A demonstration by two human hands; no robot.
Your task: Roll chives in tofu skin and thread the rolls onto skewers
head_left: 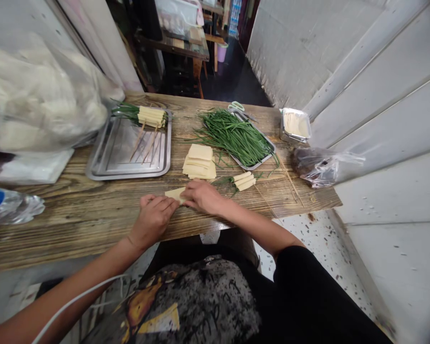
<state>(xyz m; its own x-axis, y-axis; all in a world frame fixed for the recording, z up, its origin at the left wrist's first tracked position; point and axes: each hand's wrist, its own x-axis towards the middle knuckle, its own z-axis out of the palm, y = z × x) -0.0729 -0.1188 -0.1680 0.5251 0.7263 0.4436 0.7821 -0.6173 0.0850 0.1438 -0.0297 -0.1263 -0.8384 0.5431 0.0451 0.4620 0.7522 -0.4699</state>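
Both hands rest on the wooden table point(75, 210) near its front edge. My left hand point(153, 217) and my right hand point(201, 196) are closed, fingers pressed on a pale yellow tofu-skin sheet point(175, 193) lying flat between them. Just behind lies a stack of the same sheets point(199, 161). To the right of my right hand lie finished rolls with green chives point(244, 180). A metal tray heaped with loose chives point(236, 136) stands further back.
A steel tray point(129, 167) at back left holds skewered rolls point(151, 117). Bamboo skewers point(289, 179) lie at right beside a plastic bag point(320, 165) and a foil container point(295, 125). A large plastic bag point(36, 95) and a water bottle point(10, 205) sit at left.
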